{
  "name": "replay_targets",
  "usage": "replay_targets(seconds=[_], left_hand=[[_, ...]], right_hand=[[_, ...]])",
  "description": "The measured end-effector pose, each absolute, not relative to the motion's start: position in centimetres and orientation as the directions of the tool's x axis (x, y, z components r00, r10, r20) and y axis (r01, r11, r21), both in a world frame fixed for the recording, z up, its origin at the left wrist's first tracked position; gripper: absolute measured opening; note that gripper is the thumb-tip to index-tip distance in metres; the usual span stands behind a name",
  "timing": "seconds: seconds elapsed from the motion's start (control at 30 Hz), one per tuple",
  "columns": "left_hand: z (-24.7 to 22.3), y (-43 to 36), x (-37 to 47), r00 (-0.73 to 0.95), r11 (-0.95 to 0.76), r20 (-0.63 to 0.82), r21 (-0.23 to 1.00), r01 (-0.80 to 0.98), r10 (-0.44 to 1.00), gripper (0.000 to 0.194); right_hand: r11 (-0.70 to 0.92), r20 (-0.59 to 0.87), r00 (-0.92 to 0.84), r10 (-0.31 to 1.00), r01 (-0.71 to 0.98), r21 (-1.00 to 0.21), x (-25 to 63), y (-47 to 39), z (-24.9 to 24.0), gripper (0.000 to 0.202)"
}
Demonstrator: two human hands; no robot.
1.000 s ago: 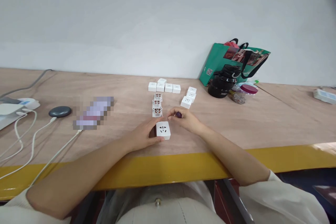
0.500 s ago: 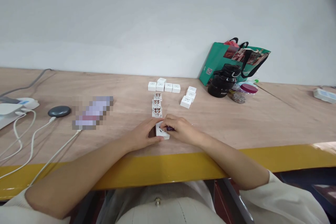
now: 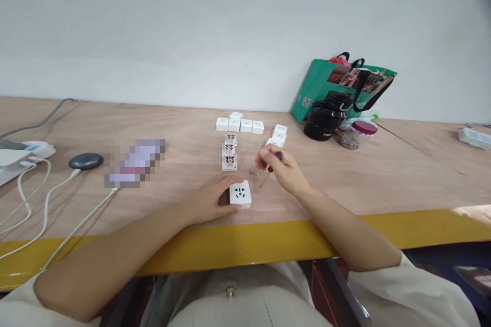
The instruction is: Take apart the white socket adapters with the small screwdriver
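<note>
Pale wall (image 3: 153, 25), wooden table (image 3: 383, 173), glossy yellow front edge (image 3: 249, 245)

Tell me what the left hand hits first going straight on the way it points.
The white socket, which sits between the thumb and fingers of the left hand. The gap from palm to socket is hard to judge from this one view.

Phone (image 3: 136, 162) is all pixelated, can't read it. Right hand (image 3: 283, 171) hides part of the screwdriver handle (image 3: 279, 155); left edge chops a white box (image 3: 10, 164).
</note>
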State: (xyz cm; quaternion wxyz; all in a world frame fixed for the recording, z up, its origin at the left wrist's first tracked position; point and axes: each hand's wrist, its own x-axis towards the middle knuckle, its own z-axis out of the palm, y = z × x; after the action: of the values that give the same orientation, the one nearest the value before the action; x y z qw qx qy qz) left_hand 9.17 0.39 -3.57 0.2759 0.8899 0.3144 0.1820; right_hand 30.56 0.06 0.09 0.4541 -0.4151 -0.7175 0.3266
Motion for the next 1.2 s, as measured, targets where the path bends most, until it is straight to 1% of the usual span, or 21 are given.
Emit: replay_targets(seconds=[0.07, 0.13, 0.2, 0.27, 0.37, 0.5, 0.7, 0.9, 1.07, 1.2], left_hand=[[-3.7, 0.2, 9.3, 0.755, -0.675, 0.172, 0.6, 0.429, 0.632, 0.05], [-3.9, 0.0, 9.5, 0.768, -0.701, 0.199, 0.588, 0.404, 0.609, 0.046], [-4.1, -0.1, 9.6, 0.774, -0.727, 0.232, 0.569, 0.383, 0.59, 0.041], [-4.2, -0.1, 9.6, 0.776, -0.741, 0.251, 0.559, 0.372, 0.579, 0.036], [-4.3, -0.1, 9.5, 0.778, -0.734, 0.239, 0.567, 0.374, 0.581, 0.033], [-4.3, 0.0, 9.5, 0.774, -0.724, 0.235, 0.579, 0.374, 0.588, 0.035], [-4.4, 0.0, 9.5, 0.776, -0.732, 0.253, 0.581, 0.355, 0.577, 0.035], [-4.4, 0.1, 9.5, 0.781, -0.739, 0.26, 0.577, 0.346, 0.568, 0.034], [-4.5, 0.2, 9.6, 0.784, -0.754, 0.289, 0.575, 0.317, 0.549, 0.034], [-4.4, 0.1, 9.7, 0.788, -0.767, 0.301, 0.563, 0.307, 0.536, 0.033]], right_hand=[[0.375, 0.364, -0.095, 0.926, 0.137, -0.917, 30.8, 0.1, 0.6, 0.031], [0.301, 0.302, -0.018, 0.953, -0.031, -0.953, 30.8, 0.0, 0.8, 0.036], [0.219, 0.221, 0.004, 0.975, -0.138, -0.966, 30.4, 0.0, 0.7, 0.04], [0.177, 0.181, -0.008, 0.983, -0.178, -0.968, 29.8, 0.0, 0.4, 0.042], [0.157, 0.163, -0.023, 0.986, -0.181, -0.971, 29.3, 0.0, -0.1, 0.043], [0.158, 0.166, -0.038, 0.985, -0.159, -0.975, 29.3, 0.1, -0.4, 0.043], [0.241, 0.248, -0.083, 0.965, -0.085, -0.967, 29.6, -0.3, -0.2, 0.044], [0.306, 0.313, -0.084, 0.946, -0.078, -0.949, 29.7, -0.6, -0.1, 0.043], [0.366, 0.361, -0.166, 0.918, 0.002, -0.931, 29.7, -0.8, 0.0, 0.044], [0.456, 0.436, -0.229, 0.87, 0.042, -0.889, 29.7, -1.3, 0.3, 0.044]])
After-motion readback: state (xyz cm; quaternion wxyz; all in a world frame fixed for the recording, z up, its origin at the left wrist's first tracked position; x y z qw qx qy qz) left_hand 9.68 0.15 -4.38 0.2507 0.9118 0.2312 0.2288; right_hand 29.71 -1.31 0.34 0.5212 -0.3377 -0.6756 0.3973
